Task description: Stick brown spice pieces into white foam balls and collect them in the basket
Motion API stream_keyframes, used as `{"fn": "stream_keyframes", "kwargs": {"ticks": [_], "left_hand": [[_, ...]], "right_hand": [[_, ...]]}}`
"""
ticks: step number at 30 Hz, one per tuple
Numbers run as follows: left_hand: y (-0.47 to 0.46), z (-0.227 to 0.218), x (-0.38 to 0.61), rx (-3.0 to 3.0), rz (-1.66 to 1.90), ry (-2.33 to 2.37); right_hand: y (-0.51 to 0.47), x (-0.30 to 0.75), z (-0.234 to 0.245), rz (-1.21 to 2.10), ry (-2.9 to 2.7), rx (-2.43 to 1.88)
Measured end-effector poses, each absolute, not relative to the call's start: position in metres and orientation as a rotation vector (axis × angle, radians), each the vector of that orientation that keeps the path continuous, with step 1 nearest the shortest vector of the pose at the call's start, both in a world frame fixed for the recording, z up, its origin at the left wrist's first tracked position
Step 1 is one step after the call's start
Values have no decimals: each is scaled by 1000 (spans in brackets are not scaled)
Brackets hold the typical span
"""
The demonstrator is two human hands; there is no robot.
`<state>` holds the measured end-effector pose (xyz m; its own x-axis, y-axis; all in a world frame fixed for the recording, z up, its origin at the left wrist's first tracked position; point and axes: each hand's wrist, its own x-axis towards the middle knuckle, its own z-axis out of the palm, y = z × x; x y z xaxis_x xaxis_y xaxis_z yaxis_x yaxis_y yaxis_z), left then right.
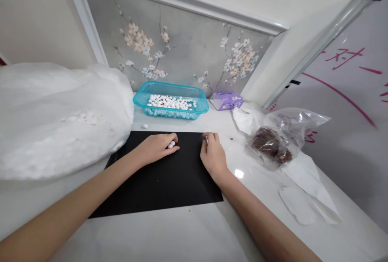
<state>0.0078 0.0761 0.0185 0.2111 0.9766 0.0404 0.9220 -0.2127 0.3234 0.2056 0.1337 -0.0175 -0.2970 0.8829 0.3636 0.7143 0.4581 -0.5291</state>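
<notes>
My left hand (157, 147) rests on a black mat (163, 181), its fingers curled around a few small white pieces (171, 145). On the mat's right edge my right hand (213, 155) pinches something small and white at its fingertips. Just beyond both hands stands a turquoise plastic basket (171, 105) holding several white pieces. One loose white piece (145, 126) lies on the table between the basket and the mat.
A large white plastic bag (57, 116) fills the left side. To the right lie a clear bag with dark brown bits (273, 142), white papers (303, 197) and a small purple box (226, 100). A flowered wall panel stands behind, a whiteboard at right.
</notes>
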Motion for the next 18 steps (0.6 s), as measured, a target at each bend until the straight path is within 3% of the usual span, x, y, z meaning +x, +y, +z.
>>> {"fn": "stream_keyframes", "kwargs": {"ticks": [8, 13, 18], "left_hand": [[86, 15, 12, 2097, 517, 1880], [81, 26, 52, 917, 1083, 1499], [69, 33, 84, 326, 864, 1087]], "right_hand": [[118, 197, -14, 500, -1902, -976], [111, 198, -10, 392, -1840, -788], [99, 199, -7, 273, -1832, -617]]}}
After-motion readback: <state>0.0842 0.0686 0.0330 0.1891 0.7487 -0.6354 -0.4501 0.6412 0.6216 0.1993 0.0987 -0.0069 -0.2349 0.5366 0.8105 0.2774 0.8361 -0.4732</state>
